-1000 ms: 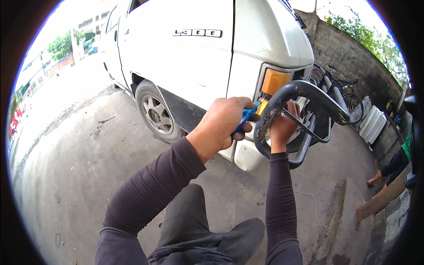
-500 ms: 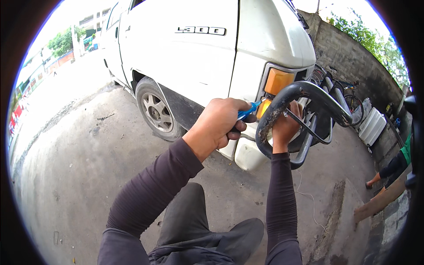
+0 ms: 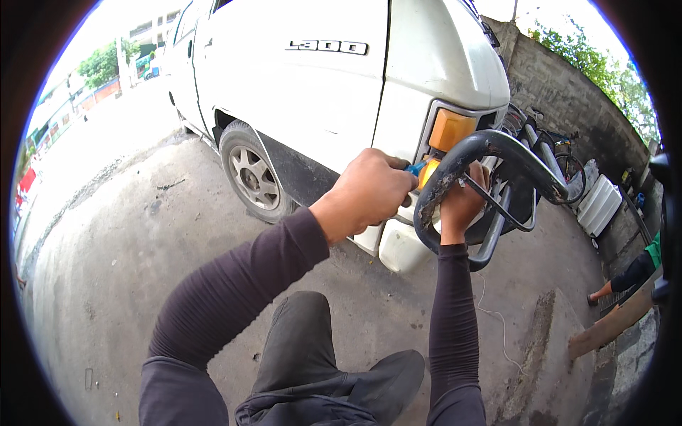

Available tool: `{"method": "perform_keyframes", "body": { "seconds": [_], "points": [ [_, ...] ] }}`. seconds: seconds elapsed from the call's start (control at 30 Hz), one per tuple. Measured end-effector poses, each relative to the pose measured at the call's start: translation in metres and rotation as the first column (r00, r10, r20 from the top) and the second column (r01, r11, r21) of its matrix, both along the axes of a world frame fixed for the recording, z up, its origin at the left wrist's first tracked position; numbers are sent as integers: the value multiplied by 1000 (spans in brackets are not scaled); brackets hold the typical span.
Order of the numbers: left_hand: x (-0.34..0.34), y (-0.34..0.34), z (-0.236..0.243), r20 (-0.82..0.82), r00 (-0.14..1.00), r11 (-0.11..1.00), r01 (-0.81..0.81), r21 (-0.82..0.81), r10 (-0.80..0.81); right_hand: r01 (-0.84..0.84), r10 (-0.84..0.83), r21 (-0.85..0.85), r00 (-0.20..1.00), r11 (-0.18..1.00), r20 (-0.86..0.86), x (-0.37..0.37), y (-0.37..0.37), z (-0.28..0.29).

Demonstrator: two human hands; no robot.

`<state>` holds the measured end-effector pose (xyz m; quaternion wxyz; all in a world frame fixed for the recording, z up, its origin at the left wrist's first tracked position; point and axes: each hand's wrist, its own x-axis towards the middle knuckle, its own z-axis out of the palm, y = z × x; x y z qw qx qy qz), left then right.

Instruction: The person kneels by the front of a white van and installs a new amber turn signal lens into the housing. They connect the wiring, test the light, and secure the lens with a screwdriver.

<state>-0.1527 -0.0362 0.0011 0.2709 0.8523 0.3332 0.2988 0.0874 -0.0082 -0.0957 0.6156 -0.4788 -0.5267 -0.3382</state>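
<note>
My left hand (image 3: 371, 188) is closed around a blue-handled screwdriver (image 3: 416, 168), most of it hidden in my grip. Its front end points at the lower amber lamp (image 3: 428, 173) on the front corner of a white van (image 3: 312, 92). Above that lamp sits a larger amber lamp (image 3: 452, 129). My right hand (image 3: 460, 211) reaches up behind the worn black tubular bull bar (image 3: 513, 145), beside the lower lamp. The bar and a thin dark rod cover part of its fingers, and what they touch cannot be made out.
The van's front wheel (image 3: 253, 175) stands to the left. A concrete wall (image 3: 575, 92) with bicycles (image 3: 565, 160) and a white ribbed panel (image 3: 600, 204) is at the right. Another person's leg (image 3: 614, 284) shows near a wooden plank (image 3: 611, 328). A thin cord (image 3: 503, 334) lies on the concrete.
My left hand has rolled over, its back now turned up and its fingers out of sight. It has moved slightly right toward the lamp, and less of the blue handle shows. My right hand stays behind the bar.
</note>
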Motion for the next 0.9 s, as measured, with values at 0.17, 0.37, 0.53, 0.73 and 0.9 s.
{"method": "perform_keyframes", "body": {
  "seconds": [0.17, 0.37, 0.53, 0.73, 0.9],
  "points": [
    [1, -15, -14, -390, 879, 572, 177, 801, 274, -26, 27, 22, 999, 999, -21, -1, 1, -1],
    [0, -14, 6, 272, 956, 879, 34, -475, 109, -15, 16, 13, 1000, 1000, -27, 0, 1, 0],
    [0, -14, 7, 267, 960, 827, 87, -556, 79, -16, 16, 15, 999, 1000, 32, 2, 0, 1],
    [2, -4, 0, 217, 975, 965, 108, -241, -55, -140, 134, -26, 979, 990, -151, 0, 4, 2],
    [7, -13, 0, 371, 928, 874, 175, -453, 6, -124, 105, -116, 981, 985, -162, 0, 3, 1]
  ]
}}
